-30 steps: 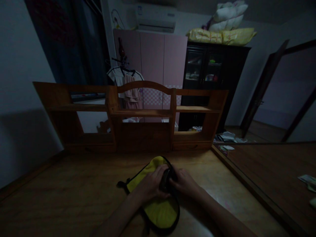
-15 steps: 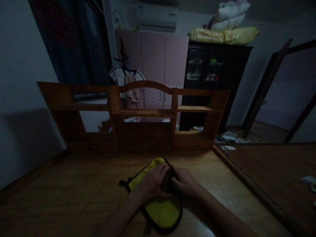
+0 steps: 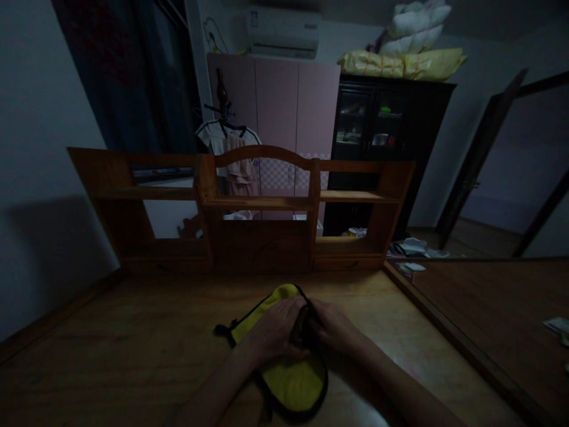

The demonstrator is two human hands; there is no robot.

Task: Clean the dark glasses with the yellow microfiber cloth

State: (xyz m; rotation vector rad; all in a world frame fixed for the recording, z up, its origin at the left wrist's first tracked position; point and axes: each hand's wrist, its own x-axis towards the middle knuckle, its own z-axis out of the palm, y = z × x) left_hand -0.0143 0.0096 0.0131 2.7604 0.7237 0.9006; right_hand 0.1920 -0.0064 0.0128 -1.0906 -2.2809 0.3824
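Note:
A yellow cloth with black trim point(image 3: 291, 379) lies on the wooden desk point(image 3: 133, 344) in front of me. My left hand point(image 3: 275, 329) rests on top of it with fingers curled. My right hand point(image 3: 331, 326) meets it from the right, fingers curled too. Between the two hands sits a small dark object point(image 3: 301, 332), gripped from both sides; the dim light hides what it is.
A wooden shelf unit point(image 3: 262, 204) stands along the desk's back edge. A darker wooden surface point(image 3: 489, 308) adjoins on the right, with papers point(image 3: 555, 325) near its edge. Behind are a pink wardrobe point(image 3: 284, 112) and a black cabinet point(image 3: 382, 136).
Both hands stay on the cloth and the dark object, with only slight finger shifts. The view has edged a little.

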